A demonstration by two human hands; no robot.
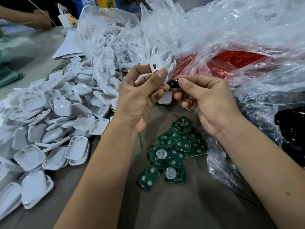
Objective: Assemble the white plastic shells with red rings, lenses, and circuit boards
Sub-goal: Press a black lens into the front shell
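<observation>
Nearest, scattered on the grey tabletop [165,209]: green circuit boards [171,151], between both forearms. Above them, left hand [140,96] pinching a white plastic shell [155,68] between thumb and curled fingers, held upright. Just beside it, right hand [206,98] pinching a small black lens [173,83] at thumb and fingertip, close to the shell. Left of these, a heap of white shell halves [54,119]. Farther back, crumpled clear plastic bags [214,30], one holding red rings [234,61].

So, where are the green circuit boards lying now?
In the head view, the green circuit boards lie in a loose pile on the grey table, low centre, between the forearms.
</observation>
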